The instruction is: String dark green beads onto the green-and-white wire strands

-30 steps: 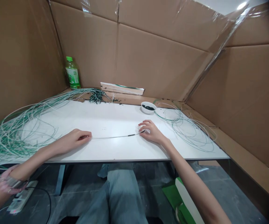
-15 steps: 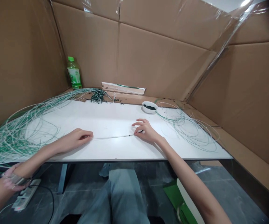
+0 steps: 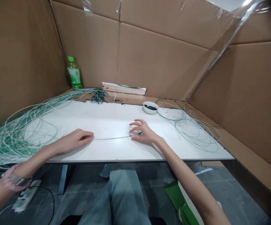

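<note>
Head view: the white bench (image 3: 112, 120) carries a green-and-white wire bundle (image 3: 15, 140) at left and a looser wire coil (image 3: 191, 131) at right. At the far edge, a white bowl (image 3: 150, 107) holds black beads (image 3: 150, 107). The left hand (image 3: 75, 140) is closed on one end of the thin wire (image 3: 112, 137). The right hand (image 3: 143, 131), shifted left since the earlier frame, spreads its fingers over the black-beaded end; its grip cannot be determined.

Fig.: cardboard walls (image 3: 163, 62) beyond the fingers (image 3: 135, 122) | white bench (image 3: 107, 150) beneath them | grey tiled floor (image 3: 238, 197) below | clear plastic film (image 3: 241, 18) above
</note>
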### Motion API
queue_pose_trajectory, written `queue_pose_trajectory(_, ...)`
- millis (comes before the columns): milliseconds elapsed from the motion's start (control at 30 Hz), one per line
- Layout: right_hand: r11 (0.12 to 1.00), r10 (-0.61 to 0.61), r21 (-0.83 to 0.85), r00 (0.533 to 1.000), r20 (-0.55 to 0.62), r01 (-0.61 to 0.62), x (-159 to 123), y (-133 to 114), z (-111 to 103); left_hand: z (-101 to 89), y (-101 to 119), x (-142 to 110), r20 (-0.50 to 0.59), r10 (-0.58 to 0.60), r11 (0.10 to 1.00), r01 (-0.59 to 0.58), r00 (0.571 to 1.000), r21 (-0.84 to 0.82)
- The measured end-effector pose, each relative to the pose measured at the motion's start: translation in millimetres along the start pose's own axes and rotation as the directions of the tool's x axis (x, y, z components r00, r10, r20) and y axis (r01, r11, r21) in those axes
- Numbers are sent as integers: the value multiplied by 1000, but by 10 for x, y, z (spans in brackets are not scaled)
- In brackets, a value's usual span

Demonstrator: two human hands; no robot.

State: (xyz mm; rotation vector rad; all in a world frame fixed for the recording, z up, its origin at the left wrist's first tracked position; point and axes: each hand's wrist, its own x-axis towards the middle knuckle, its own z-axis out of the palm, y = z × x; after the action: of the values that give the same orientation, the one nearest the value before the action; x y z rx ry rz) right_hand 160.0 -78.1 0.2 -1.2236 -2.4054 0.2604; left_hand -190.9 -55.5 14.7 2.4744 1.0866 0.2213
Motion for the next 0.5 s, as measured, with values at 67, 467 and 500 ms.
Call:
queue_pose_trajectory(67,999,-31,12,999,10,30,64,-81,54,-14,24,2,78,-19,1000,21,997,-21)
queue_pose_trajectory(467,997,77,9,997,7,-77,-162,230,-153,-34,2,18,98,-9,997,16,995,-69)
queue_pose_trajectory(500,996,91,10,996,6,-91,-184,246,-169,-28,-10,22,102,-7,998,14,995,-68)
